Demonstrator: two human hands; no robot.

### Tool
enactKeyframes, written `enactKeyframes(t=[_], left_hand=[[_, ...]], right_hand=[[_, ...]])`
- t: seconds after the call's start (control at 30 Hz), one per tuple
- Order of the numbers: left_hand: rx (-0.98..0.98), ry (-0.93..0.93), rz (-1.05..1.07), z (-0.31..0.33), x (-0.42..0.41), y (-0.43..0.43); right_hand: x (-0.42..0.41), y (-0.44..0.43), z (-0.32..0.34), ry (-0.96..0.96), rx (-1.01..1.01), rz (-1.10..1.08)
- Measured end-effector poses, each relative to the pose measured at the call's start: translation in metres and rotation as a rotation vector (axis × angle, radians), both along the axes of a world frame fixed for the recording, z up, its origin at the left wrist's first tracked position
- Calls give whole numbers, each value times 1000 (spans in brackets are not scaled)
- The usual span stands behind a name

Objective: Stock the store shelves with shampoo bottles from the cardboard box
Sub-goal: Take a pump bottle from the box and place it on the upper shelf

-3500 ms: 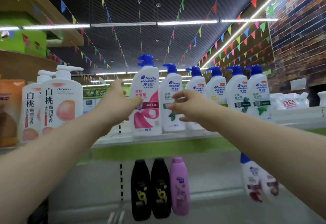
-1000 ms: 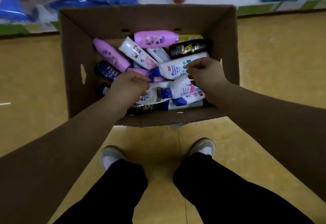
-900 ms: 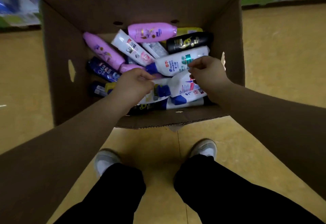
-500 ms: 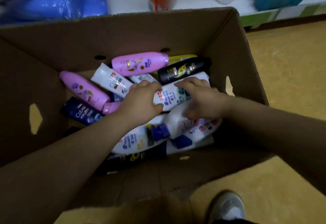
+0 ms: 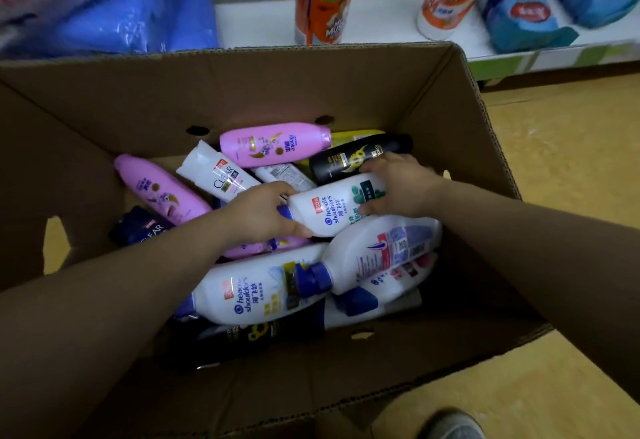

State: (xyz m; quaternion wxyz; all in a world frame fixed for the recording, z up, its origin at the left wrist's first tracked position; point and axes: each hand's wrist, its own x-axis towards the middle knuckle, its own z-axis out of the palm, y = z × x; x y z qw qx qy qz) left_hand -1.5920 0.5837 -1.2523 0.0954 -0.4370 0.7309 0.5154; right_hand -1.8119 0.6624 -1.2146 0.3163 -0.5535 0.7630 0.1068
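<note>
An open cardboard box point(image 5: 460, 120) stands on the floor, holding several shampoo bottles lying in a heap. Both my hands are inside it on one white Head & Shoulders bottle point(image 5: 332, 208) with a green label, lying on top of the pile. My left hand point(image 5: 259, 213) grips its blue cap end. My right hand point(image 5: 398, 184) grips its base end. Around it lie pink bottles point(image 5: 273, 144), a white Clear bottle point(image 5: 218, 175), a black bottle point(image 5: 349, 158) and more white Head & Shoulders bottles point(image 5: 252, 293).
Behind the box runs a low white shelf point(image 5: 381, 23) with two orange-and-white cleaner bottles point(image 5: 323, 6) and blue packets point(image 5: 519, 6). Blue plastic packs point(image 5: 121, 6) sit at the upper left. Yellow floor point(image 5: 561, 161) lies to the right; my shoe point(image 5: 450, 426) shows at the bottom.
I went from the top shelf down to the box. My head came closer and both hands closed round the ends of the white green-label bottle.
</note>
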Motion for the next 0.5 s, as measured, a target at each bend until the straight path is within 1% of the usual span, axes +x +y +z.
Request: enactKeyframes(t=[0.17, 0.27, 0.37, 0.5], left_hand=[[21, 176, 134, 11, 4, -9], [-82, 267, 152, 28, 12, -14], [-160, 345, 149, 46, 13, -27], [-140, 443, 201, 73, 2, -40]], right_hand=[[10, -9, 3, -106, -31, -27], [18, -11, 7, -169, -67, -14], [21, -14, 11, -287, -61, -23], [21, -12, 16, -396, -93, -88]])
